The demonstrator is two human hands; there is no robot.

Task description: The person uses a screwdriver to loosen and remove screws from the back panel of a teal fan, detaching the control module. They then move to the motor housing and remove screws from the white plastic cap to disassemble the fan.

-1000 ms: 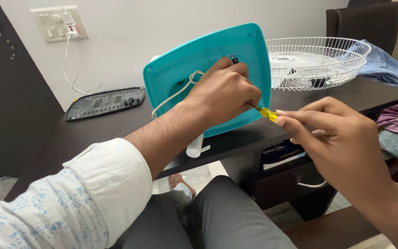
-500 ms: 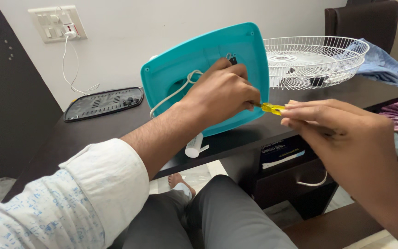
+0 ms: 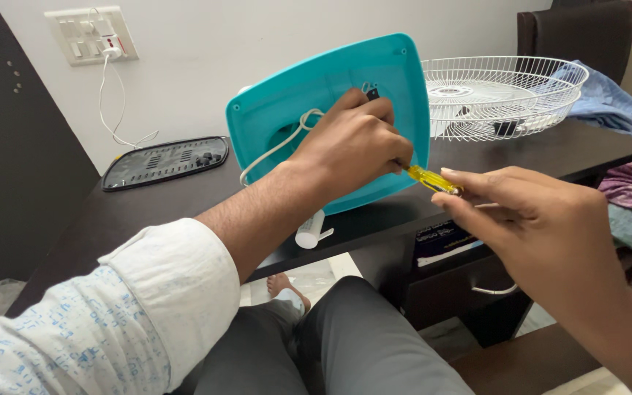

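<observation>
On the near edge of the dark table (image 3: 148, 212) a teal square fan base (image 3: 309, 110) stands tilted on its side, its underside turned toward the camera. Against that underside the left hand (image 3: 352, 143) is pressed, fingers curled tight where the shaft of a yellow-handled screwdriver (image 3: 433, 179) meets the plastic – whether they pinch the shaft itself or only steady it cannot be told. A white cord (image 3: 279, 146) loops out from behind the wrist and across the teal face. The right hand (image 3: 535, 219) is closed around the screwdriver's handle, thumb and fingertips gripping it, so that only a short yellow piece shows between the two hands. The tool lies nearly level, pointing left into the base.

Behind the base, on the same table, sits a white wire fan guard (image 3: 506, 95), lying flat like a bowl, with blue cloth (image 3: 601, 99) just past it. Farther left a black grille-shaped panel (image 3: 166, 161) lies flat, well apart from the base. A white switch plate (image 3: 89, 33) is on the wall – a white cable hangs from it
</observation>
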